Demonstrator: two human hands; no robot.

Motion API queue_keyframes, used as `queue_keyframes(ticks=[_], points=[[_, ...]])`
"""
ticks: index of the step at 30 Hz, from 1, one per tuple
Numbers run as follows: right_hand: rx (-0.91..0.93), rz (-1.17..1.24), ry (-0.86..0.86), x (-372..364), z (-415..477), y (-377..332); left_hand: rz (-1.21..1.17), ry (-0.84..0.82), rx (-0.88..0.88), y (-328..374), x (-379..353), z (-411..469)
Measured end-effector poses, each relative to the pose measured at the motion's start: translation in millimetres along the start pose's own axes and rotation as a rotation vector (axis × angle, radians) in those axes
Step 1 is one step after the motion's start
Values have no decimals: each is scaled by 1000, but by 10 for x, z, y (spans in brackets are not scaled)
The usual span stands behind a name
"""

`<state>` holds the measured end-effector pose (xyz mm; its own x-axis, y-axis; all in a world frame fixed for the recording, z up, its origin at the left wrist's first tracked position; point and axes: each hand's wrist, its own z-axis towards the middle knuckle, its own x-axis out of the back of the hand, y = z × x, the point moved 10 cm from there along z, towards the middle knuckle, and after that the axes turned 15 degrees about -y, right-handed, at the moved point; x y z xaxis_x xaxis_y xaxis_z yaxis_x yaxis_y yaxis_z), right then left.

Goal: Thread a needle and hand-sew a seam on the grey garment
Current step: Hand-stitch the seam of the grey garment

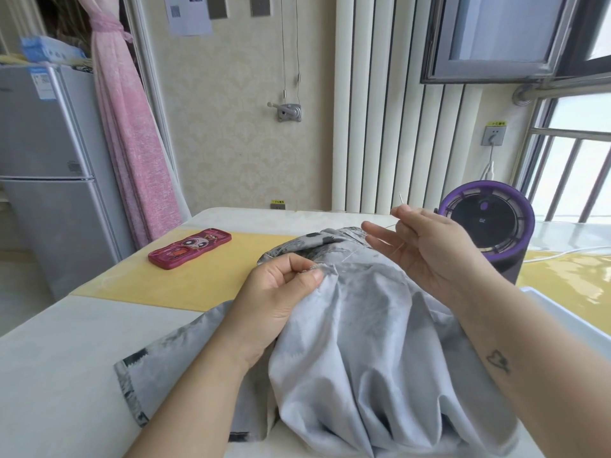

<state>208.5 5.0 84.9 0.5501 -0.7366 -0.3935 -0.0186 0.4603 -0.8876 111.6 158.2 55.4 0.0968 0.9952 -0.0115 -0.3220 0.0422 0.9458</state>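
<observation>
Thin silver needle (401,199) stands near upright, free end up, long axis vertical, pinched by right hand (429,249) above crumpled grey fabric garment (363,342). The garment's gathered top edge sits pinched in left hand (277,292).

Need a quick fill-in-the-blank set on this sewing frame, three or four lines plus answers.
1. The right hand pinches a ____, pointing up.
2. The left hand pinches the grey ____ at its seam.
3. The phone in a red case lies on the ____ mat.
4. The purple device stands on the person's ____ side.
Missing: needle; garment; yellow; right.
</observation>
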Motion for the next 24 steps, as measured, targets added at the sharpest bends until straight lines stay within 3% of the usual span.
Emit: queue_keyframes(ticks=[6,9,13,15,24], points=[[57,-438,-77,-245,-60,-139,-5,10,6,-21,13,5],[122,-893,-181,-537,-176,-209,-33,33,3,-30,44,4],[262,-1548,-174,-810,-327,-135,-39,47,-12,-21,73,7],[268,-1633,-180,-815,-312,-62,-28,51,-12,-18,95,7],[150,-1569,-307,-531,-146,-21,208,-16,91,-89,46,10]])
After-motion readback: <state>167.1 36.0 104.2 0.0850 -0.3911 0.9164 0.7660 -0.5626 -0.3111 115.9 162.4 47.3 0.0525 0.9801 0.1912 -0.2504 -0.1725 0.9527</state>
